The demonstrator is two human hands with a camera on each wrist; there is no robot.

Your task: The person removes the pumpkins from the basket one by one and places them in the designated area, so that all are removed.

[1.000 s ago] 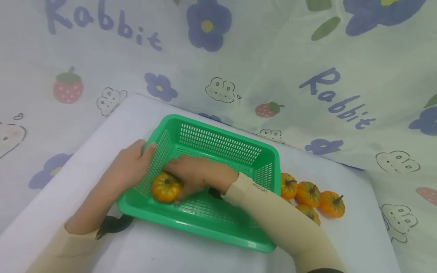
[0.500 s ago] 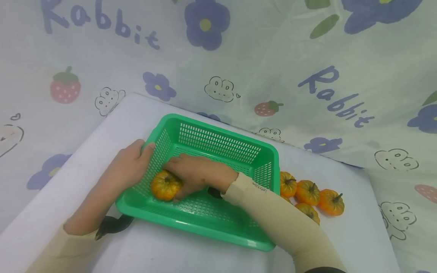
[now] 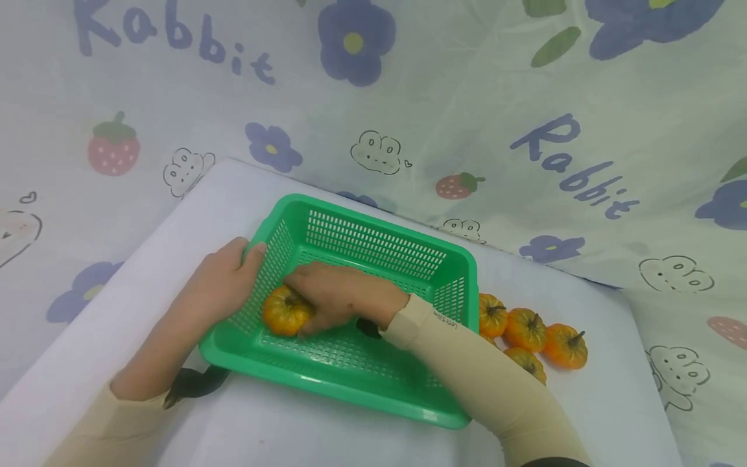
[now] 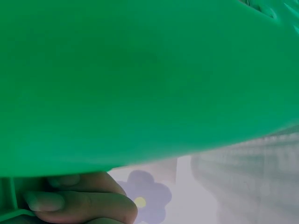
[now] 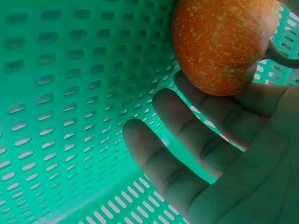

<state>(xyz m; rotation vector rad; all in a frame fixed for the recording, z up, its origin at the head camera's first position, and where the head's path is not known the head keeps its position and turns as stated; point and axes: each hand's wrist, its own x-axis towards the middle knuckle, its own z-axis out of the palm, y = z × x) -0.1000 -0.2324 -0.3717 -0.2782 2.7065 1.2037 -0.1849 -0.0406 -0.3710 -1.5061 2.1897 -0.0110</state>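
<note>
Inside a green plastic basket point(image 3: 338, 386) with slotted walls, my right hand point(image 3: 344, 293) holds a small orange pumpkin point(image 3: 284, 314) near the left wall. Its thumb and fingers lie on the pumpkin's right and far sides. The right wrist view shows the pumpkin point(image 5: 219, 46) close to the slotted wall, with several spread, slightly bent fingers below it; the thumb is hardly visible there. My left hand point(image 3: 224, 280) grips the basket's left rim, thumb on top. Curled fingers point(image 4: 86, 205) show under the rim in the left wrist view.
Several more orange pumpkins point(image 3: 527, 330) lie on the white table point(image 3: 618, 402), just right of the basket; the right forearm partly covers some. A wall of printed cloth point(image 3: 496, 97) closes off the back of the table.
The pumpkin in my right hand has shifted slightly to the right and away from me, and the hand has barely moved. My left hand keeps its place on the rim.
</note>
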